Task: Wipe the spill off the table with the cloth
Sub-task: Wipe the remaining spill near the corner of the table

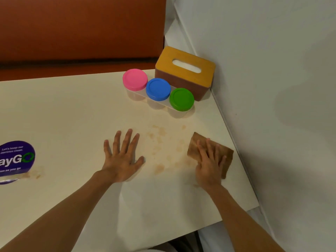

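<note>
A brownish spill (164, 151) of blotches and smears spreads over the cream table (72, 115) between my two hands. A folded brown cloth (195, 144) lies flat at the spill's right edge, close to the wall. My right hand (210, 163) presses down on top of the cloth with fingers spread, covering its near half. My left hand (121, 157) rests palm down on the bare table just left of the spill, fingers apart, holding nothing.
Three clear jars with a pink lid (135, 79), blue lid (158, 89) and green lid (181, 99) stand in a row beyond the spill. A wooden tissue box (185, 70) fills the back corner. A purple sticker (17, 159) lies far left. A white wall (272, 88) borders the right edge.
</note>
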